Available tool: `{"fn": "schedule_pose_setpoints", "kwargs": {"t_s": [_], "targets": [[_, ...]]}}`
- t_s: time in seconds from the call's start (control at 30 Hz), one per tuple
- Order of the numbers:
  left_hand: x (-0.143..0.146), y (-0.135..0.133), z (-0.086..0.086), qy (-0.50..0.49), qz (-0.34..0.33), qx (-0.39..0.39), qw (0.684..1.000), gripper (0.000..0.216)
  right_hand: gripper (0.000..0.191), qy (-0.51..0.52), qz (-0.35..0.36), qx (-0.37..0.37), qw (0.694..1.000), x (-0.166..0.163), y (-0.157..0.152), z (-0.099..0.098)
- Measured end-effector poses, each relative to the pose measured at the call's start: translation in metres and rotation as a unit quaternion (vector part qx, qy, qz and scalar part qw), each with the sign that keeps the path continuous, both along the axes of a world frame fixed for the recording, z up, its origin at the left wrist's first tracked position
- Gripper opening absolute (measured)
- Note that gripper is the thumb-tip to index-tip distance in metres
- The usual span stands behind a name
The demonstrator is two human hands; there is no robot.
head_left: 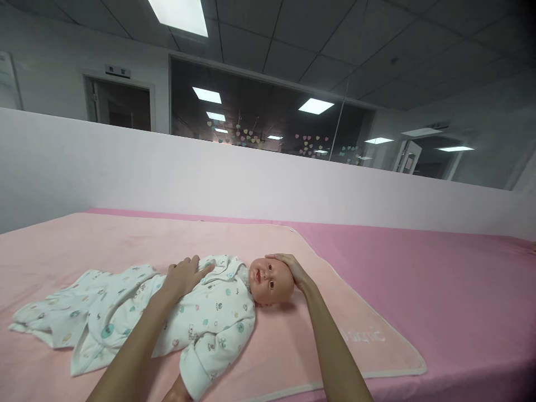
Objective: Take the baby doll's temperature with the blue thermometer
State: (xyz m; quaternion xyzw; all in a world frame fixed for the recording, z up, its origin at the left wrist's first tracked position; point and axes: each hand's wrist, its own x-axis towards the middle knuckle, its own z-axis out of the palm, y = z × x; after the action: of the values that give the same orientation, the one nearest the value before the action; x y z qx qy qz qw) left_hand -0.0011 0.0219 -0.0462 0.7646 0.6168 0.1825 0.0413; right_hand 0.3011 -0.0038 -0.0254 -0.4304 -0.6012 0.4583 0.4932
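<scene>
A baby doll [272, 281] lies on its back with its head toward the right. It wears a white long-sleeved baby outfit [213, 312] printed with small coloured pictures. My left hand [184, 276] rests on the doll's chest, fingers spread over the cloth. Around the far top of the doll's head curves my right hand [292, 269], its fingers stretched out along the head rather than closed. One of the doll's hands [178, 391] pokes out of the near sleeve. The doll's legs are hidden under the outfit.
Beneath the doll is a peach blanket [293, 357] with a pale edge. It lies on a pink cover [397, 279] that extends to the right. A low white wall [209, 178] runs behind, with a glass window [268, 106] above it.
</scene>
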Motion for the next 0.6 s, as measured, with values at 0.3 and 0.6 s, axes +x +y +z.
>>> {"fn": "schedule_pose_setpoints", "kwargs": {"t_s": [0.3, 0.6], "targets": [[0.001, 0.000, 0.000, 0.002, 0.000, -0.004, 1.000, 0.056, 0.034, -0.001, -0.007, 0.011, 1.000, 0.003, 0.006, -0.004], [-0.001, 0.001, -0.002, -0.030, 0.007, -0.012, 0.999, 0.061, 0.034, 0.018, -0.029, 0.024, 0.999, 0.003, 0.011, -0.008]]}}
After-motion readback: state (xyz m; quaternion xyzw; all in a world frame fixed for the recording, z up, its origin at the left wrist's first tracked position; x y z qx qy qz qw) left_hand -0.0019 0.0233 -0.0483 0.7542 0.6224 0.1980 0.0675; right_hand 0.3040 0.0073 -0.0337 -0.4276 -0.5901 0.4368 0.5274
